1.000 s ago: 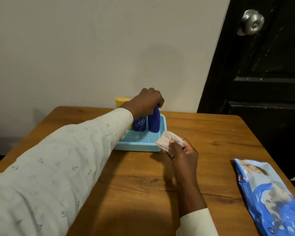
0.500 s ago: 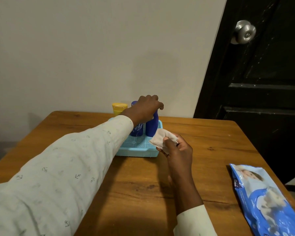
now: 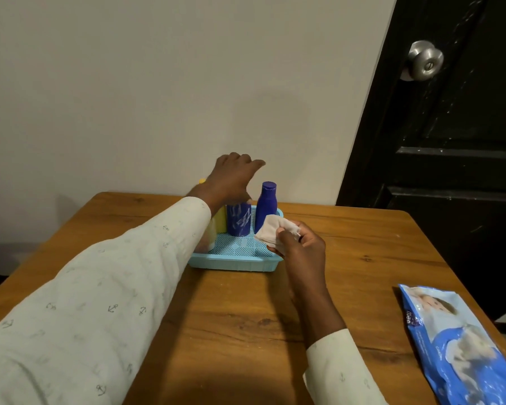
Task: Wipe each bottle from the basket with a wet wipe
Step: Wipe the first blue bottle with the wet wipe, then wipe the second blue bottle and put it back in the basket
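A light blue basket [image 3: 234,263] sits at the back middle of the wooden table [image 3: 216,317]. Upright in it are a plain dark blue bottle [image 3: 265,209], a blue bottle with white print [image 3: 238,219] and a yellow bottle [image 3: 220,219], the last mostly hidden by my left arm. Over the printed bottle hovers my left hand [image 3: 231,179], fingers loose and holding nothing. At the basket's right front corner, my right hand [image 3: 301,249] pinches a crumpled white wet wipe [image 3: 270,230], just in front of the plain blue bottle.
A blue pack of wet wipes [image 3: 456,343] lies at the table's right front edge. A pale wall stands right behind the basket. To the right is a black door [image 3: 450,141] with a metal knob [image 3: 424,59].
My left hand has let go of the plain blue bottle, which now stands in the basket, and has risen above the bottles. My right hand still holds the wipe in about the same spot.
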